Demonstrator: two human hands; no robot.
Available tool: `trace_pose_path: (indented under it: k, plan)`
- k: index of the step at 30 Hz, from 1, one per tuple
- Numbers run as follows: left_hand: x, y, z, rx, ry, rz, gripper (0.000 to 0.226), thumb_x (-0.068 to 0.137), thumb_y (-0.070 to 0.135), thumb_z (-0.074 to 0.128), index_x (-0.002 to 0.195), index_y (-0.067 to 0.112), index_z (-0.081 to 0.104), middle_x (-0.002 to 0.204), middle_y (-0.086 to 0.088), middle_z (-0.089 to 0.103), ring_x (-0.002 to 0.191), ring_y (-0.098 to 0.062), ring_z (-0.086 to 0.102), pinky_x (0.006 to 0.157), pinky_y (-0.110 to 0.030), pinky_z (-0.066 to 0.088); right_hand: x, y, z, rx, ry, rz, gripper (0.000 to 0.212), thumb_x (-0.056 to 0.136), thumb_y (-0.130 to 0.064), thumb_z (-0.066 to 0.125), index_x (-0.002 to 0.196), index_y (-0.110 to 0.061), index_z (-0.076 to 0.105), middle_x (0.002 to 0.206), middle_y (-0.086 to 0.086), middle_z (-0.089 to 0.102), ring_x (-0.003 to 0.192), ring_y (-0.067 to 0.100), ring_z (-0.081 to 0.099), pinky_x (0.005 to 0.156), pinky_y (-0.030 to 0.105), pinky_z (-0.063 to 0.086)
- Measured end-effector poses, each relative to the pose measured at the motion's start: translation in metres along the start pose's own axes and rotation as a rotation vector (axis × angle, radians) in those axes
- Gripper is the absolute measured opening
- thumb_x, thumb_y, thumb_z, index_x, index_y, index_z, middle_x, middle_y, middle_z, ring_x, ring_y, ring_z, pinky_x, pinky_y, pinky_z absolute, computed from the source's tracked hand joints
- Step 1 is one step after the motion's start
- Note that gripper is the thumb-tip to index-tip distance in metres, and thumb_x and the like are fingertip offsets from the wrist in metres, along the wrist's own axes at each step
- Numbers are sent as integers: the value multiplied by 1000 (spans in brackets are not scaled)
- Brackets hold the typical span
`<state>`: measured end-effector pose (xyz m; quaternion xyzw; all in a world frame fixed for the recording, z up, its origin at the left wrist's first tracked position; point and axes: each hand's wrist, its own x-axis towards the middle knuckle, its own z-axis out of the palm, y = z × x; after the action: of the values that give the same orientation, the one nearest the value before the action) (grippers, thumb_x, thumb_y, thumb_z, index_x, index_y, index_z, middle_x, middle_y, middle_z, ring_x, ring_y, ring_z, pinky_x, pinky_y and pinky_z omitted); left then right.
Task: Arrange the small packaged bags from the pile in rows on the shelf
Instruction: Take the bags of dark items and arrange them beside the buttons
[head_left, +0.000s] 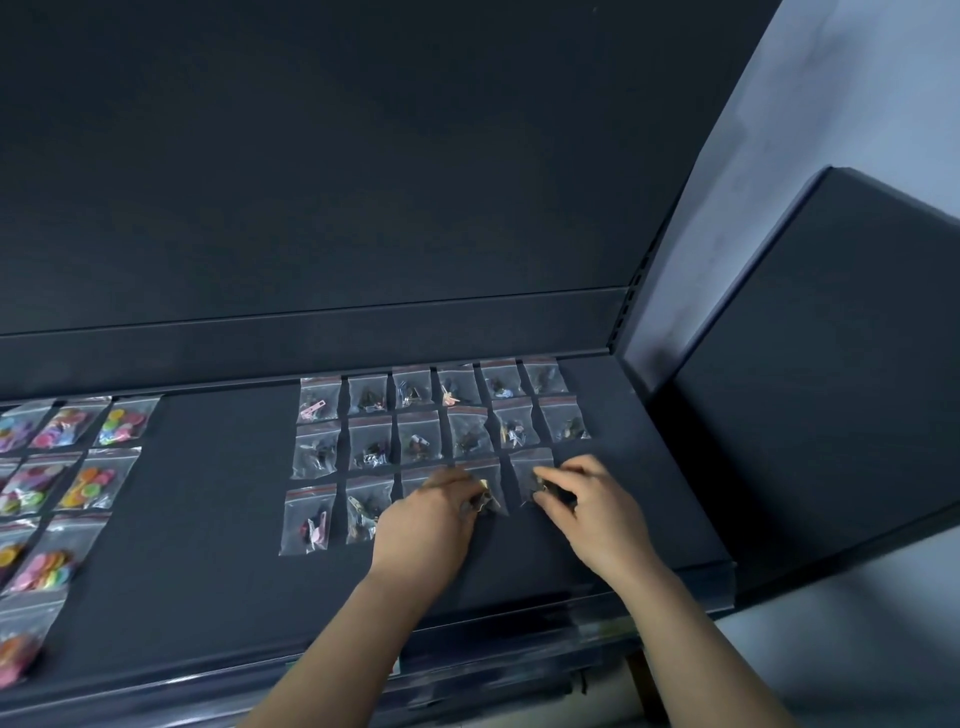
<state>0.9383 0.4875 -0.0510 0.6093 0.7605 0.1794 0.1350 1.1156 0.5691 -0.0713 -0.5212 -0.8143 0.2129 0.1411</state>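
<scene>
Small clear zip bags with dark and pink trinkets lie in three rows (415, 434) on the dark shelf (218, 519). My left hand (428, 525) pinches a bag (485, 493) in the front row, its lower part hidden under my fingers. Just to its right, my right hand (587, 509) pinches another front-row bag (532, 475) between thumb and fingers. Both bags rest on the shelf surface. No loose pile is in view.
Several bags of colourful buttons (83, 483) lie in rows at the shelf's left end. A dark back panel (363, 182) rises behind the shelf. A dark side panel (810, 389) and a pale wall (727, 156) stand to the right. The shelf's front edge (519, 623) runs below my wrists.
</scene>
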Motion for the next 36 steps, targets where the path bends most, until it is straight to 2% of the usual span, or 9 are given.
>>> trace_pose_path:
  k: [3,5,8,11,14,21,25,30,36]
  plan:
    - [-1,0,-1,-8,11,-4,25,95,32,51,117,37,62,132,22,51,106,-9,61,76,-25,48,-3,-2,-5,180,41,63,35,91,-38,59,125,-30,60,109,-10,54,84,6,59,74,23,50]
    - [-3,1,-4,-111,57,-41,26,92,34,58,117,33,63,127,19,55,101,-11,64,77,-25,51,-5,-7,-15,505,85,205,28,93,-35,56,118,-27,65,104,-7,60,81,3,59,74,22,48]
    - [-4,14,-15,-607,45,-236,21,81,33,73,101,26,70,98,11,67,74,-7,65,68,-19,49,-11,-23,-36,1172,32,407,22,93,-27,54,104,-21,73,99,4,62,65,10,51,63,27,41]
    - [-5,32,-19,-1006,-190,-304,30,68,41,81,83,16,73,71,-6,67,56,-12,52,51,-18,42,-19,-30,-44,1442,-54,398,31,82,-22,56,106,-12,74,114,11,63,90,13,58,76,29,41]
    - [-7,46,-17,-1055,-298,-274,40,63,47,79,83,13,73,84,-17,72,59,-18,50,45,-20,40,-27,-31,-42,1403,-108,333,34,94,-3,45,114,-15,70,116,12,62,107,13,59,92,30,43]
    - [-5,47,-14,-1168,-280,-259,14,87,21,67,77,11,69,49,-5,56,45,-12,46,46,-19,36,-39,-30,-40,1370,-37,301,35,84,-2,65,115,-19,67,109,8,66,102,17,63,75,25,53]
    - [-5,47,-16,-1257,-229,-264,11,89,17,64,85,8,68,50,-5,56,47,-13,46,47,-21,37,-44,-29,-43,1349,-117,348,32,77,-22,71,107,-12,69,101,11,72,96,24,69,83,33,55]
    - [-6,41,-18,-1253,-229,-273,21,85,29,67,92,11,73,63,4,66,49,-6,48,48,-20,37,-44,-26,-48,1223,-57,302,31,76,2,74,103,-12,68,93,9,72,86,24,71,80,33,56]
    - [-2,40,-23,-1132,-258,-185,20,74,22,77,85,5,74,61,-6,65,47,-8,51,50,-16,41,-43,-29,-54,914,-63,217,39,73,-3,77,102,-26,67,86,5,72,78,16,68,82,31,56]
